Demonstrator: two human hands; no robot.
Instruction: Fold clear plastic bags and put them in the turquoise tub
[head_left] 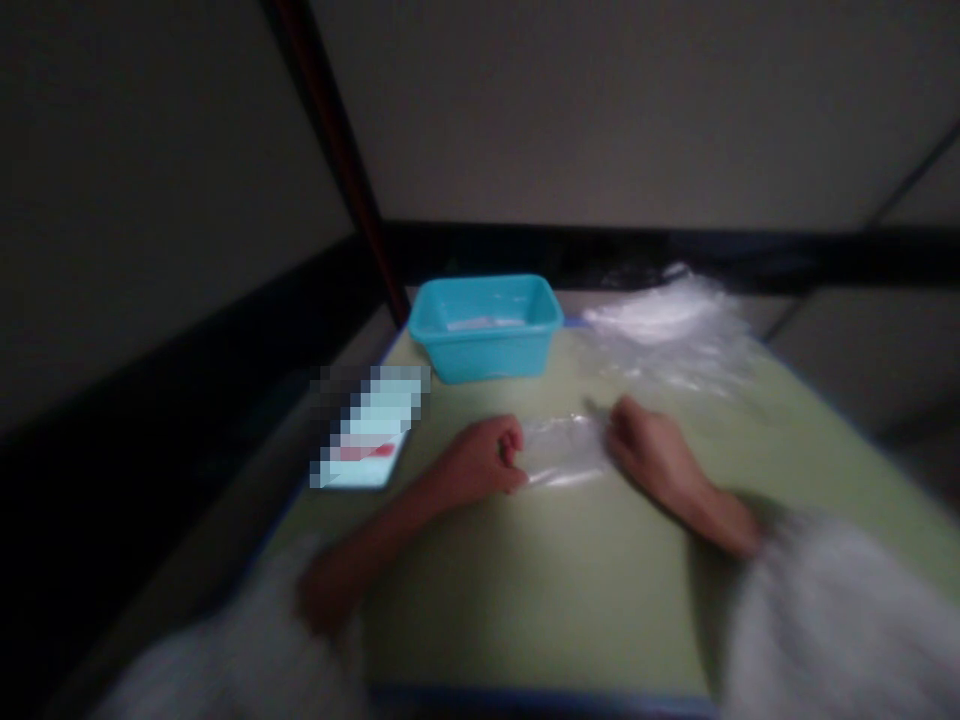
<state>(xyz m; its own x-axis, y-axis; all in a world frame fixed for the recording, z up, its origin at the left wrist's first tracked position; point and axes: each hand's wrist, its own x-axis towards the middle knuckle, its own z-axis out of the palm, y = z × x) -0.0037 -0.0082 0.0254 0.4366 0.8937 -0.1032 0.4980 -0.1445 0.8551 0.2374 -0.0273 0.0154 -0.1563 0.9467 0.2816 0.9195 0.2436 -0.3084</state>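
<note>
A small clear plastic bag lies flat on the green table between my two hands. My left hand is curled into a fist and pinches the bag's left edge. My right hand is closed on the bag's right edge, knuckles up. Both forearms rest on the table, with white sleeves near the bottom of the view. The picture is blurred and dim.
A turquoise plastic tub stands at the table's far left, with something pale inside. A heap of clear plastic bags lies at the far right. A lit phone rests at the left edge. Dark walls surround the table.
</note>
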